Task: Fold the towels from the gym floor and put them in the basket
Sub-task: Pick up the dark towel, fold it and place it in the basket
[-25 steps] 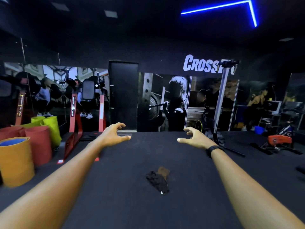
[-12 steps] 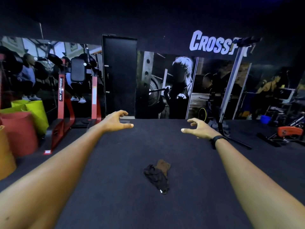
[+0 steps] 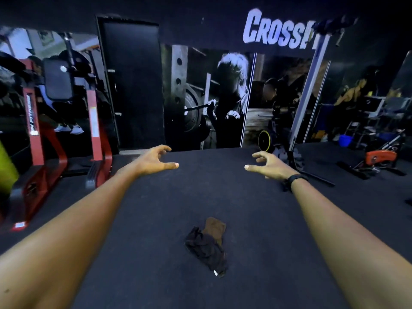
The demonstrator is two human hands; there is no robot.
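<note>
Two crumpled towels lie together on the dark gym floor, between my outstretched arms: a black towel [image 3: 207, 250] in front and a brown towel [image 3: 215, 226] partly under it, just behind. My left hand [image 3: 153, 160] is stretched out in the air well beyond the towels, fingers loosely curved and holding nothing. My right hand [image 3: 267, 163], with a black band on its wrist, is held out the same way and is also empty. No basket is in view.
A red weight machine [image 3: 98, 139] stands at the left on the floor edge. A tall metal upright [image 3: 305, 97] with a base and a bar on the floor stands at the right. An orange exercise bike [image 3: 379, 156] sits at the far right.
The view has tilted down and moved closer, so the towels appear larger. Both hands stay outstretched and empty. The coloured cylinders at the left have slid out of view.
</note>
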